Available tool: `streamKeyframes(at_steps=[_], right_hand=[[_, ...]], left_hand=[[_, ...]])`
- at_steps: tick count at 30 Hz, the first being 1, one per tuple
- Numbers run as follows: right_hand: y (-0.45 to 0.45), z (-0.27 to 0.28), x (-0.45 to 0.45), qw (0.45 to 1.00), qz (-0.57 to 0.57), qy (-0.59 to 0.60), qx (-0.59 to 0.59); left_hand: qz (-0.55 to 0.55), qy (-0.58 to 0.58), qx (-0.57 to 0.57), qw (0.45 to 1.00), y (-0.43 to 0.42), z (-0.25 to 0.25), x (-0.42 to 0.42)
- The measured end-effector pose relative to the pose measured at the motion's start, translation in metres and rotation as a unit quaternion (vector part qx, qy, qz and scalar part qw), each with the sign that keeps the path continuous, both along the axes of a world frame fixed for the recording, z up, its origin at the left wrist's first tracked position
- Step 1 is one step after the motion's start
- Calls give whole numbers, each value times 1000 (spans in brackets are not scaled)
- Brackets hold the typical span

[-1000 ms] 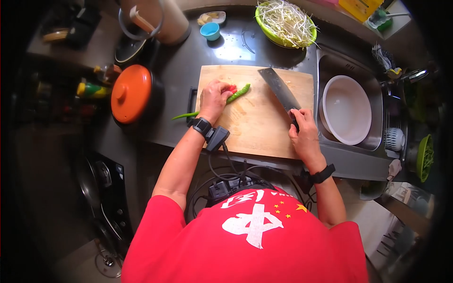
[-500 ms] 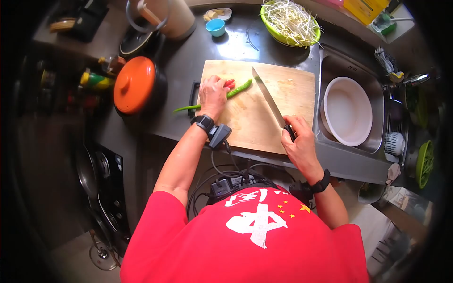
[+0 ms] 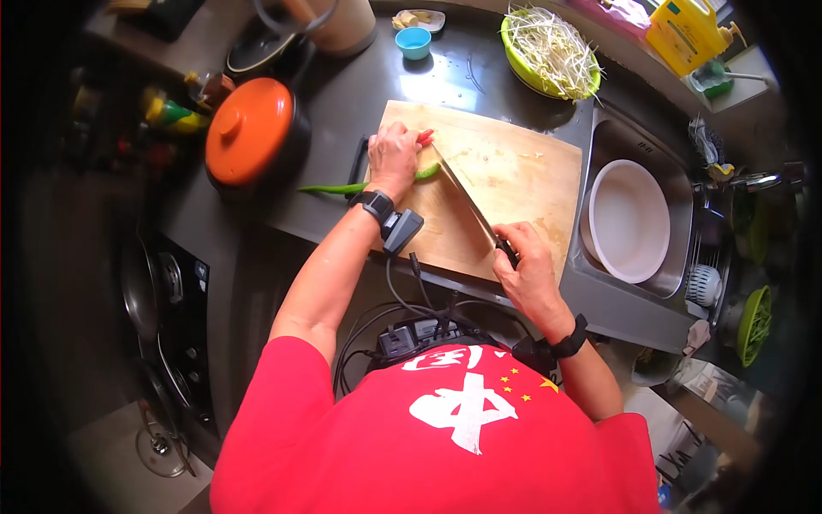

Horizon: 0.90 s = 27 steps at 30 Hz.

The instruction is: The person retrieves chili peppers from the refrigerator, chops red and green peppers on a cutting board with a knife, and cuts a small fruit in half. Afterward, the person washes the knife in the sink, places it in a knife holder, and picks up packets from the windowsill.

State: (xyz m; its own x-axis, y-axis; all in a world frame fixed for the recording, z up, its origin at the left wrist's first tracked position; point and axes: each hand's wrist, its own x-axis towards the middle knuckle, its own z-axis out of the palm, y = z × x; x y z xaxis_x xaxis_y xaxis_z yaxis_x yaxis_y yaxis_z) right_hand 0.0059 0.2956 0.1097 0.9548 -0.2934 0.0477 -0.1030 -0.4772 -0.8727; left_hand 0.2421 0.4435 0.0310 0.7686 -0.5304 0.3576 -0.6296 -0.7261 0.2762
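Observation:
My left hand (image 3: 393, 160) is closed over a long green chili pepper (image 3: 330, 188) on the wooden cutting board (image 3: 505, 171). The pepper's middle is hidden under the hand, and its thin end sticks out to the left past the board. At my fingertips is a small red piece (image 3: 425, 135), perhaps red pepper, mostly covered by the fingers. My right hand (image 3: 527, 267) grips the black handle of a kitchen knife (image 3: 467, 201). The blade slants up and left, its front part beside the red piece and against the exposed end of the green pepper (image 3: 428, 172).
A pot with an orange lid (image 3: 244, 128) stands left of the board. Behind it sit a blue cup (image 3: 413, 43) and a green bowl of bean sprouts (image 3: 552, 56). To the right, a sink (image 3: 629, 137) holds a white basin (image 3: 629, 218). Cables (image 3: 402, 295) hang below the counter edge.
The knife has moved left, from apart from the pepper to right against its exposed end. My right hand went left with it. The view has shifted slightly.

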Motion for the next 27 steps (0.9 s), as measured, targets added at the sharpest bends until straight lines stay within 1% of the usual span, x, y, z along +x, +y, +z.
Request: streamKeyframes(at_steps=[2, 5, 8, 9, 12, 13, 16, 18, 24, 27], right_hand=[[-1, -2, 0, 1000, -19, 6, 23], [-8, -5, 1, 998, -65, 18, 16], [-18, -9, 3, 996, -83, 34, 27], [-19, -6, 4, 995, -82, 39, 30], [-18, -8, 3, 996, -85, 8, 9], [-19, -8, 3, 996, -87, 4, -4], [-21, -8, -1, 995, -88, -9, -35], [-23, -6, -5, 995, -89, -18, -51], [-18, 0, -4, 996, -55, -40, -63], [-18, -4, -3, 997, -46, -40, -45]], left_hand=[[-2, 1, -6, 1000, -2, 0, 2], [-41, 43, -42, 997, -9, -1, 1], [-72, 68, -45, 994, -26, -4, -12], [-96, 62, -30, 993, -32, -2, -18], [-111, 35, -40, 992, -46, -3, -33], [-117, 45, -48, 991, -48, -1, -37], [-126, 73, -41, 989, -47, 8, -47], [-124, 72, -70, 987, -44, 13, -55], [-91, 71, -94, 989, -42, 14, -67], [-91, 58, -104, 989, -43, 8, -66]])
